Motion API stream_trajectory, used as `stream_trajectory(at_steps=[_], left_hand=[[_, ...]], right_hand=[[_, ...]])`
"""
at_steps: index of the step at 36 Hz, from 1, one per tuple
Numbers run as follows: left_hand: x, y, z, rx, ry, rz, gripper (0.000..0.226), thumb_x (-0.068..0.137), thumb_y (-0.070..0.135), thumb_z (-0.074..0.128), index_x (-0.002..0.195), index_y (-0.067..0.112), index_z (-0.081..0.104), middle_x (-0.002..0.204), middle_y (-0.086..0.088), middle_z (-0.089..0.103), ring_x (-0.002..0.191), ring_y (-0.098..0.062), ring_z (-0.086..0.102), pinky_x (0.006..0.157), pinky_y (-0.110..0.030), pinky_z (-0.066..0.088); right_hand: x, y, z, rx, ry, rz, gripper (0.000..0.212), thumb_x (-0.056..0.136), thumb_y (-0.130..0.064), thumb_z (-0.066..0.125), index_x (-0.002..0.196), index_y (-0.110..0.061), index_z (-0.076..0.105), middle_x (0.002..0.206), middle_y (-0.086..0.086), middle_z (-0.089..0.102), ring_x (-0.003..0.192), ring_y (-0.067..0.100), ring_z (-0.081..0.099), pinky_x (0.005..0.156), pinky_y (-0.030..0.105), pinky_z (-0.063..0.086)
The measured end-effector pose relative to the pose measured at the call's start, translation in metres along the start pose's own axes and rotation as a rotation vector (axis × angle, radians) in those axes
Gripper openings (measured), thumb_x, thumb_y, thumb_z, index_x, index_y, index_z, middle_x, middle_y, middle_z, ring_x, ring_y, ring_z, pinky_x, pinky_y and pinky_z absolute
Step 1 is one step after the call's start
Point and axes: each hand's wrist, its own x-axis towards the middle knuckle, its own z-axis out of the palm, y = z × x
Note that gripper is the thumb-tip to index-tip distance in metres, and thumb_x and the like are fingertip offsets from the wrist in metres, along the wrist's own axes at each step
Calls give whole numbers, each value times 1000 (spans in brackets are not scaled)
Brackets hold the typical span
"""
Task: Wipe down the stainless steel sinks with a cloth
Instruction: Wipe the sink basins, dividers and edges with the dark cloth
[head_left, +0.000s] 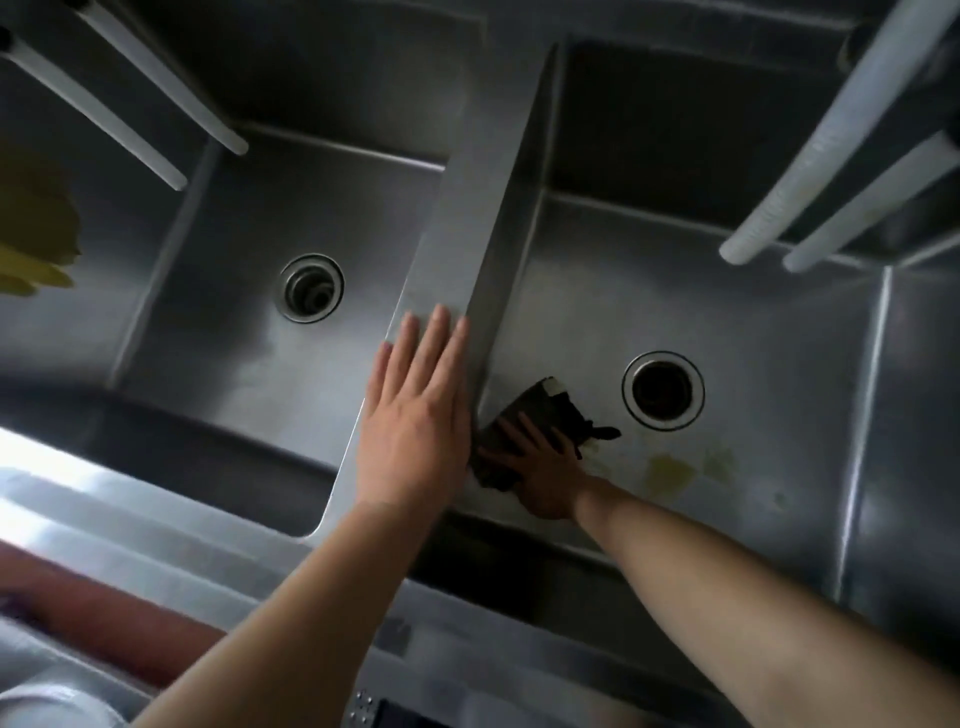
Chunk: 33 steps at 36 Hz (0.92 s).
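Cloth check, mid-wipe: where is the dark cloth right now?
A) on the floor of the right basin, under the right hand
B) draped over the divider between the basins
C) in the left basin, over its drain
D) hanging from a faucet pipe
A: the dark cloth lies on the right basin floor beside the divider wall, with the right hand pressing on it.

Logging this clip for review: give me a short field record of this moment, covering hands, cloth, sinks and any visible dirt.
left hand: flat, fingers straight, resting on divider
right hand: presses dark cloth on floor of right sink
cloth position: near-left corner, beside right drain
left sink: no cloth in it
dirt: yellowish stains right of the cloth
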Motion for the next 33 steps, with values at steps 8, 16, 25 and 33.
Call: stream_trajectory(at_steps=[8,16,25,33], left_hand=[[-85,2,-3,155,-131,-136,69,94,56,34,156,35,14,165,2,9,152,-20,2,122,-40,5],[-114,10,11,177,-55,-303,78,93,56,34,157,27,0,166,1,2,152,-21,-3,121,-47,7],[-113,15,8,140,-49,-327,80,91,48,41,157,25,2,165,1,4,152,-19,-3,122,-48,9],[-111,16,8,128,-37,-322,89,85,42,53,157,24,6,165,1,5,152,-19,-2,122,-48,7]], right_hand=[[-38,-27,-10,66,-382,-95,55,104,-30,36,154,-44,19,166,-4,0,153,25,-5,121,56,5],[-96,-11,-27,701,-254,112,42,101,-23,51,143,-24,49,146,2,51,124,10,48,98,22,32],[-121,54,-81,1145,441,441,24,99,-14,53,121,-19,62,123,12,66,115,28,60,103,35,45],[-48,71,-123,699,611,483,50,93,-7,43,136,-31,54,139,7,56,121,29,54,99,30,44]])
